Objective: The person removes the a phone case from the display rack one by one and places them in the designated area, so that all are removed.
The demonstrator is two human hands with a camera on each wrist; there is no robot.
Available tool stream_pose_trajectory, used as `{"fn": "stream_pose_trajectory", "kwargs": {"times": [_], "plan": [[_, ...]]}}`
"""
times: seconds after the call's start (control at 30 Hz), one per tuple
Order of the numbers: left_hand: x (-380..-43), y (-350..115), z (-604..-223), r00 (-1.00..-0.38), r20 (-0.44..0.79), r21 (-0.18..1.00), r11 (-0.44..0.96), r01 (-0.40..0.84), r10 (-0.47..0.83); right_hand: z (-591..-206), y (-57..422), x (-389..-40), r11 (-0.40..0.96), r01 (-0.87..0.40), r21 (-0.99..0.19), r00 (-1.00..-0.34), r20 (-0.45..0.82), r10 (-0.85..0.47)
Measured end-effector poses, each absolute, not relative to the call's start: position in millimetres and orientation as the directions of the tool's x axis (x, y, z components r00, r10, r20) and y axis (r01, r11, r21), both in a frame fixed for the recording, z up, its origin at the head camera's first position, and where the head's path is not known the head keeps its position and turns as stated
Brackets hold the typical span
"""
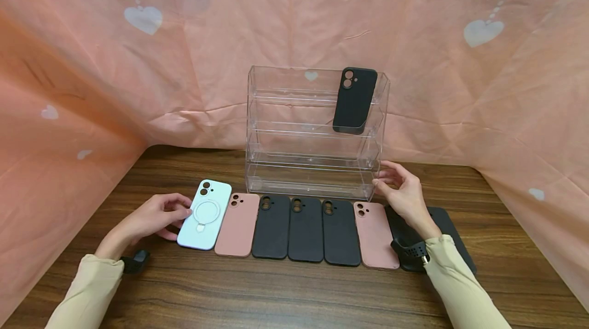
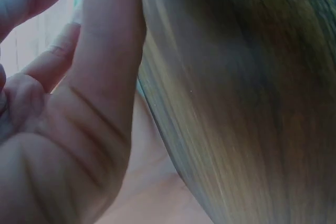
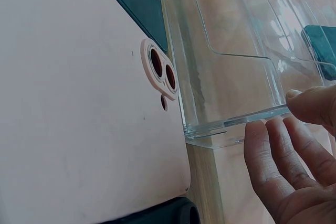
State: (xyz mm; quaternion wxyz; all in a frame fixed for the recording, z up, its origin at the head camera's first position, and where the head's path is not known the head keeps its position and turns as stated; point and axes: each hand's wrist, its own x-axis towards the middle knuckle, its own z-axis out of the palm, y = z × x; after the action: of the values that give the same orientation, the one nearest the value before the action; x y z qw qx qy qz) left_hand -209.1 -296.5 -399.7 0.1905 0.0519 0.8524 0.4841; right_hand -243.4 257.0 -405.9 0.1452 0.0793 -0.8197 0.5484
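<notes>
My left hand [image 1: 158,216] holds the left edge of a white phone case [image 1: 206,216] with a ring on its back, thumb on the edge. Most of that grip is hidden in the left wrist view, where the hand [image 2: 100,93] fills the left side. My right hand [image 1: 405,191] pinches the right side wall of a clear tiered display rack [image 1: 249,165]. In the right wrist view the thumb and fingers [image 3: 268,156] lie on either side of the clear wall. A black phone case [image 1: 356,99] leans in the rack's upper right.
Right of the white case, a row runs along the rack's front: a pink phone case [image 1: 236,227], several black cases [image 1: 306,232] and another pink case [image 1: 377,239]. Black cases [image 1: 453,234] lie partly hidden under my right wrist. Peach fabric [image 1: 294,22] surrounds the wooden table [image 1: 257,293].
</notes>
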Motion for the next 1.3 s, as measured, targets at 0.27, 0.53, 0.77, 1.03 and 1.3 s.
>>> {"fn": "stream_pose_trajectory", "kwargs": {"times": [0.27, 0.53, 0.77, 1.03, 1.3], "plan": [[-207.2, -296.3, -399.0, -0.923, -0.273, 0.804, 0.591, -0.064, 0.271, -405.5, 257.6, -243.3, 0.385, -0.288, -0.877, -0.946, 0.323, 0.029], [-206.0, -299.9, -398.9, -0.908, -0.297, 0.802, 0.594, -0.069, 0.295, -405.8, 257.8, -243.5, 0.38, -0.29, -0.878, -0.946, 0.324, 0.027], [-206.8, -299.0, -400.0, -0.913, -0.268, 0.8, 0.599, -0.034, 0.307, -406.0, 258.1, -242.7, 0.386, -0.286, -0.877, -0.947, 0.321, 0.028], [-210.6, -297.1, -402.7, -0.922, -0.228, 0.78, 0.626, 0.021, 0.314, -406.5, 257.5, -242.5, 0.389, -0.283, -0.877, -0.947, 0.319, 0.03], [-216.0, -287.8, -392.2, -0.944, -0.116, 0.766, 0.633, 0.112, 0.307, -406.7, 257.7, -242.9, 0.39, -0.291, -0.874, -0.945, 0.325, 0.023]]}}
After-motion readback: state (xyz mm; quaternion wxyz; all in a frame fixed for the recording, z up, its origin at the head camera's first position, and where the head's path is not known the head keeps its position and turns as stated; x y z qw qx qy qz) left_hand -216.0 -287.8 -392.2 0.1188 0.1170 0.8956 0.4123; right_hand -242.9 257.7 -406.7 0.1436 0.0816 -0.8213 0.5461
